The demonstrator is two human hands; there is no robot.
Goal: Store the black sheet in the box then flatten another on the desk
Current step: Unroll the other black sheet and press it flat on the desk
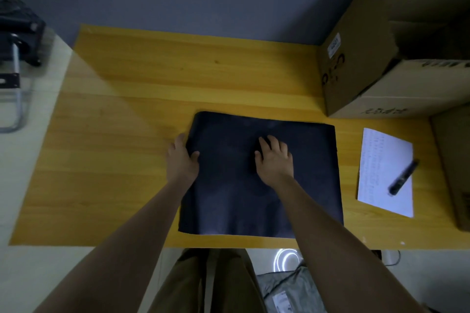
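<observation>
The black sheet (262, 175) lies spread near the front edge of the yellow tabletop (152, 79). It is pressed flat by the right hand (273, 160), open-palmed at its middle, while its left edge is pinched by the left hand (181, 159). Whether storing or flattening is in hand cannot be told. Storing would call for a lift rightward to the open cardboard box (396, 53). Bare wood is left free on the left; the paper (381, 160) and pen (404, 176) crowd the right.
</observation>
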